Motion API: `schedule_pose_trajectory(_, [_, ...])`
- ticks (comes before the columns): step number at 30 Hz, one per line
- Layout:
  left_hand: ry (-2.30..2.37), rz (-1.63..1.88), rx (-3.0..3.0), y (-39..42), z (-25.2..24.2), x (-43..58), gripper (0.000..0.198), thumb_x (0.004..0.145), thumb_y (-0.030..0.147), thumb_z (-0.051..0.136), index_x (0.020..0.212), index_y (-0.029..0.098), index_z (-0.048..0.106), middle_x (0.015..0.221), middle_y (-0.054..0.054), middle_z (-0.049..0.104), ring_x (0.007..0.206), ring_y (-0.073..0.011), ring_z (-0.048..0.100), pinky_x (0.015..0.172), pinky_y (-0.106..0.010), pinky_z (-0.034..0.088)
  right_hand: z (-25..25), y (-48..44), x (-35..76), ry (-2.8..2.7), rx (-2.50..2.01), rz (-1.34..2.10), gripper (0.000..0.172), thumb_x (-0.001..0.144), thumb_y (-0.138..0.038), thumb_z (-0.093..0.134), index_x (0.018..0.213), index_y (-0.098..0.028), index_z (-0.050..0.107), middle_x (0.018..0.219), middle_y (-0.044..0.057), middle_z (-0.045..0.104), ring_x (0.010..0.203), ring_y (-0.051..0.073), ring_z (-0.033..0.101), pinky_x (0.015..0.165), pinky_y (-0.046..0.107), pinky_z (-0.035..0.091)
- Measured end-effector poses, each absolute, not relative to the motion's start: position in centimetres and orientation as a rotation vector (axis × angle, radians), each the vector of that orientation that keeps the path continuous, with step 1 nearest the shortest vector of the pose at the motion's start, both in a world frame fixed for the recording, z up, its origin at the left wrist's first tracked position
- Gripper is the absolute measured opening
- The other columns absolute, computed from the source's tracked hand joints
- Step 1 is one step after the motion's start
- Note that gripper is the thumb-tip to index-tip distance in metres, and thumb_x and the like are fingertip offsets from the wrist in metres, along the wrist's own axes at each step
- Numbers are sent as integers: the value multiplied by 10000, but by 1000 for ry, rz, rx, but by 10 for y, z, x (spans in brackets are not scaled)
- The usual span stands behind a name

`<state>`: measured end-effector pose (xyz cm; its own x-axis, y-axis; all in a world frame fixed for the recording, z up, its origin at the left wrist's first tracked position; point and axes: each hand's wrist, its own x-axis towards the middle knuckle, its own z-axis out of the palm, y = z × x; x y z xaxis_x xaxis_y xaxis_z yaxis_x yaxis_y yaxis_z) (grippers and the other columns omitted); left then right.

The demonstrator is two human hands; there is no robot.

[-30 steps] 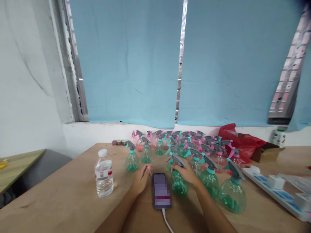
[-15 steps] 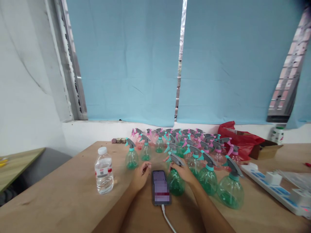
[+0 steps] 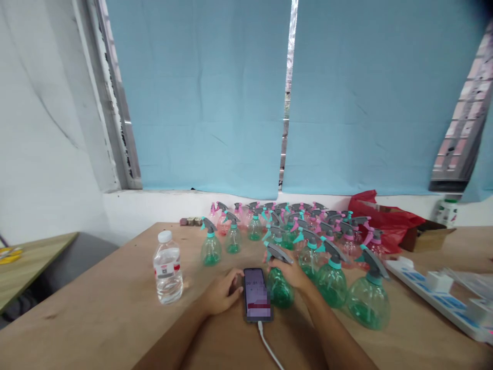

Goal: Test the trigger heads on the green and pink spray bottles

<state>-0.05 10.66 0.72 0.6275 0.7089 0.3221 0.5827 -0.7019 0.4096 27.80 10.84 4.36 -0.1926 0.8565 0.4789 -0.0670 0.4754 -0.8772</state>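
My right hand (image 3: 288,270) is wrapped round the neck of a green spray bottle (image 3: 280,290) with a grey trigger head, which stands on the table just right of a phone (image 3: 257,295). The phone lies face up with its screen lit and partly blurred out, a white cable (image 3: 265,343) plugged into its lower end. At the phone's left edge is my left hand (image 3: 222,293), thumb and fingers apart, holding nothing. Its fingertips reach the phone's side; whether they press on it I cannot tell.
Several green and pink spray bottles (image 3: 332,282) stand behind and to the right. A water bottle (image 3: 168,270) is on the left. At the right are a power strip (image 3: 431,298), a red plastic bag (image 3: 385,218) and a cardboard box (image 3: 433,237). Blue curtains cover the window.
My left hand has come down and nearer to me, to the phone's left edge, and its fingers have uncurled. My right hand stays on the same spray bottle. The view has shifted slightly.
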Motion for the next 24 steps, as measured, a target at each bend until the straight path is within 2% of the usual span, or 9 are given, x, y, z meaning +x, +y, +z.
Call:
schedule_pose_trajectory(4, [1103,777,2542,115,5,5,261,995,373,492,1203,228,551,858,0,629,727,-180,595,689,-292,433,48,108,278,-1620,-729,949,268,736,-217,596,946,-247,760,780,-22,664,662,152,613,719,309,488])
schedule_pose_trajectory(9, [1139,853,2513,118,6,6,233,1013,374,456,1104,229,614,771,9,641,670,-174,590,649,-282,405,48,110,279,-1637,-713,969,278,743,-213,603,966,-253,764,719,-32,642,660,154,607,714,303,481])
schedule_pose_trajectory(17, [1235,919,2400,118,12,6,234,959,351,490,1055,225,662,729,12,626,634,-172,558,629,-283,377,47,112,279,-1507,-668,1057,144,663,-223,594,762,-235,697,694,-16,673,633,172,627,650,298,491])
schedule_pose_trajectory(21, [1202,935,2329,122,13,5,211,932,359,496,943,222,655,701,24,582,636,-166,520,633,-275,363,49,112,282,-1574,-677,1002,227,688,-231,578,846,-247,740,678,-22,650,620,164,621,656,293,478])
schedule_pose_trajectory(24, [1197,940,2172,131,10,3,268,925,446,481,843,226,611,659,36,536,638,-171,507,642,-270,374,49,112,285,-1581,-667,1012,272,716,-242,593,935,-259,754,683,-32,627,620,160,634,678,296,472])
